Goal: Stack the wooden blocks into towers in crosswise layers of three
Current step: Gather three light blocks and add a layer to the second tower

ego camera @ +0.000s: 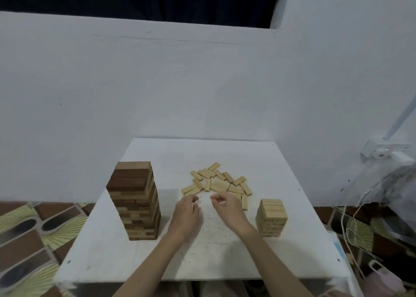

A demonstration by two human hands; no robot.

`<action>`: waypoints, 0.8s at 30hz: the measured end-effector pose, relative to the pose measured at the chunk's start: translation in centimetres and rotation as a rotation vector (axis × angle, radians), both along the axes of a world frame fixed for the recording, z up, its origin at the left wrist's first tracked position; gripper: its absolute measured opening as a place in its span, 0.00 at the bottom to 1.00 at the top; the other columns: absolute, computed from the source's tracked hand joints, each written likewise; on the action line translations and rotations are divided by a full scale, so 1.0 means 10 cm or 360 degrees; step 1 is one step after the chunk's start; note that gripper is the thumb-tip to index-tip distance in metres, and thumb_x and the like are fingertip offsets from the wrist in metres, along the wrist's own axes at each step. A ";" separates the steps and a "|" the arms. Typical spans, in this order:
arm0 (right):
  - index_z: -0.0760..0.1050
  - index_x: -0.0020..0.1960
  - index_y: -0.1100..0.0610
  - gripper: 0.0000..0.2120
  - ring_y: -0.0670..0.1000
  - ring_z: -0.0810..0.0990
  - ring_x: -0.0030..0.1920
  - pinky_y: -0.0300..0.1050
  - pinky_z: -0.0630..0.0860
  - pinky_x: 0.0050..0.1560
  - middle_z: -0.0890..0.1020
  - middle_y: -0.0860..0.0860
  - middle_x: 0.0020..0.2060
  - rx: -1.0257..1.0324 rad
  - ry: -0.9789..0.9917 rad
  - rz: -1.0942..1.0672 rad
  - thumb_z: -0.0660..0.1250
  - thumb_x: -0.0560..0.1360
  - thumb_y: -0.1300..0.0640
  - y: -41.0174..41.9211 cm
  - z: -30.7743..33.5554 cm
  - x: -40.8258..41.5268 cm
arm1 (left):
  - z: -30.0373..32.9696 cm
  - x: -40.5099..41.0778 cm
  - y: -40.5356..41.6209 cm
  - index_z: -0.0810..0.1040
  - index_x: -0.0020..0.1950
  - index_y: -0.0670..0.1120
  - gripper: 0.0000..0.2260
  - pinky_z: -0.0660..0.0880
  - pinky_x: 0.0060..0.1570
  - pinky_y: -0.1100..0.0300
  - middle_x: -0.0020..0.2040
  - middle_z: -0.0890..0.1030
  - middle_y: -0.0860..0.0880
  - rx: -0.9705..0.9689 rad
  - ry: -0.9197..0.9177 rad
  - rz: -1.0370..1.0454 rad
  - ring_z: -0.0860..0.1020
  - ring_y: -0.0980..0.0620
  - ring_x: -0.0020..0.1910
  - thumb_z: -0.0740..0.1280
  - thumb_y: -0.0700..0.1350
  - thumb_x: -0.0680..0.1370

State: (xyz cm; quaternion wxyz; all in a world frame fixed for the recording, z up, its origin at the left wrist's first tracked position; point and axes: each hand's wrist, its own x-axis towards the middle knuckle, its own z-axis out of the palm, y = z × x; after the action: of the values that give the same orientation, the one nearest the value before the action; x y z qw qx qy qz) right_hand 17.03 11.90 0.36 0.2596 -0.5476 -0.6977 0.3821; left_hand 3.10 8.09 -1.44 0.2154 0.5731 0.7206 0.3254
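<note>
Your left hand [187, 209] and right hand [227, 203], fingers loosely curled and holding nothing, hover just short of the loose blocks [217, 182] mid-table [101, 258], between the tall tower [135, 200] and the short tower [271, 217].

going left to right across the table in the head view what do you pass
tall dark tower → left hand → right hand → short pale tower. The loose blocks lie farther back, spanning above both hands, so they have no clear place in the order.
</note>
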 end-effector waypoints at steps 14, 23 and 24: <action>0.71 0.65 0.52 0.15 0.48 0.72 0.58 0.43 0.73 0.57 0.74 0.48 0.58 0.0292 -0.0327 0.0057 0.59 0.79 0.59 0.24 -0.31 -0.26 | -0.07 -0.12 0.34 0.66 0.66 0.44 0.16 0.62 0.63 0.59 0.66 0.68 0.47 -0.0112 0.0483 0.0036 0.63 0.49 0.66 0.55 0.38 0.78; 0.59 0.75 0.53 0.22 0.55 0.70 0.61 0.46 0.75 0.54 0.68 0.57 0.63 0.0329 -0.0796 0.0182 0.54 0.81 0.55 0.27 -0.42 -0.29 | -0.05 -0.11 0.31 0.62 0.72 0.48 0.23 0.65 0.61 0.55 0.65 0.68 0.45 -0.0317 0.0433 -0.0050 0.64 0.45 0.64 0.61 0.46 0.78; 0.62 0.73 0.54 0.21 0.55 0.71 0.61 0.46 0.75 0.54 0.68 0.56 0.62 0.0308 -0.0772 0.0151 0.55 0.81 0.55 0.27 -0.42 -0.29 | -0.05 -0.11 0.31 0.61 0.72 0.49 0.23 0.65 0.61 0.54 0.65 0.68 0.45 -0.0331 0.0414 -0.0091 0.64 0.45 0.64 0.61 0.47 0.78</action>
State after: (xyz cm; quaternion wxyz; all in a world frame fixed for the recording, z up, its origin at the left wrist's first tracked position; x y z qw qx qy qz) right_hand 14.14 14.58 -3.84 0.1176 -0.5626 -0.7976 0.1829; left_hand 1.96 11.21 -1.94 0.1875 0.6052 0.7557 0.1658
